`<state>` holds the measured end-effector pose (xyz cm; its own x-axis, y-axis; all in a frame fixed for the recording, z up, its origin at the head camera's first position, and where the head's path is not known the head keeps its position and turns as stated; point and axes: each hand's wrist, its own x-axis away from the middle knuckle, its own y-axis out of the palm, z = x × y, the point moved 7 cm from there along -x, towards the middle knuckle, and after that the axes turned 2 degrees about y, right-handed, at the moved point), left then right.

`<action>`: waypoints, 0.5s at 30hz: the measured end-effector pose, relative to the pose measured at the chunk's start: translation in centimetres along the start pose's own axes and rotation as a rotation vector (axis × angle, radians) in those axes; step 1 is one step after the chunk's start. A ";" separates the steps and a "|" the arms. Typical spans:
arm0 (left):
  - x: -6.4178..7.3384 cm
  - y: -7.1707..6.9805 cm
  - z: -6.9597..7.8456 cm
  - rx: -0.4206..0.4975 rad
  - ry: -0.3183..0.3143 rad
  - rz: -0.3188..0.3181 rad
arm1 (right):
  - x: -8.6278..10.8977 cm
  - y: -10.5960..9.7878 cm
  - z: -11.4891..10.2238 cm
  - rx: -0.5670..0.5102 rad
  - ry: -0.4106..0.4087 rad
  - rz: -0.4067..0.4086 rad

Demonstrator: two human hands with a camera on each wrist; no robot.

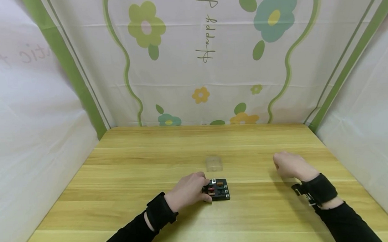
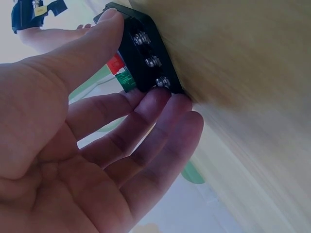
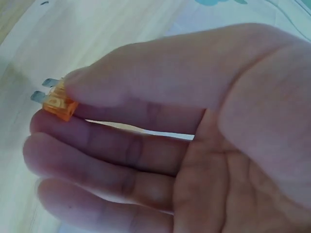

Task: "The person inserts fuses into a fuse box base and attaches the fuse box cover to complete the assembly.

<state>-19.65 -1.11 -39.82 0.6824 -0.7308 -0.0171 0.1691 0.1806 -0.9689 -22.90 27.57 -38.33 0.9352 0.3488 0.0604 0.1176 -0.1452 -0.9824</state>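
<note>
A black fuse block (image 1: 220, 194) lies on the wooden table near the middle, several coloured blade fuses seated in it. My left hand (image 1: 187, 191) grips its left side, thumb at the near edge and fingers at the far one. Metal screw terminals (image 2: 153, 61) run along the block's side in the left wrist view, with a red fuse (image 2: 115, 63) and a green fuse (image 2: 126, 80) beyond them. Off to the right, my right hand (image 1: 290, 165) pinches an orange blade fuse (image 3: 59, 104) between thumb and fingertips, its two metal prongs pointing outward.
Just behind the fuse block sits a clear plastic cover (image 1: 213, 163) on the wooden table (image 1: 143, 151). A white printed cloth (image 1: 179, 71) hangs at the table's far edge, and pale cloth walls (image 1: 30, 116) stand along both sides.
</note>
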 end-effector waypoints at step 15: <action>-0.1 0.0 0.0 -0.002 0.000 0.001 | -0.3 -0.7 -0.8 0.016 -0.026 0.085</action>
<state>-19.68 -1.06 -39.85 0.6825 -0.7306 -0.0185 0.1671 0.1806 -0.9693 -22.98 26.85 -37.54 0.9325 0.3600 -0.0274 0.0331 -0.1608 -0.9864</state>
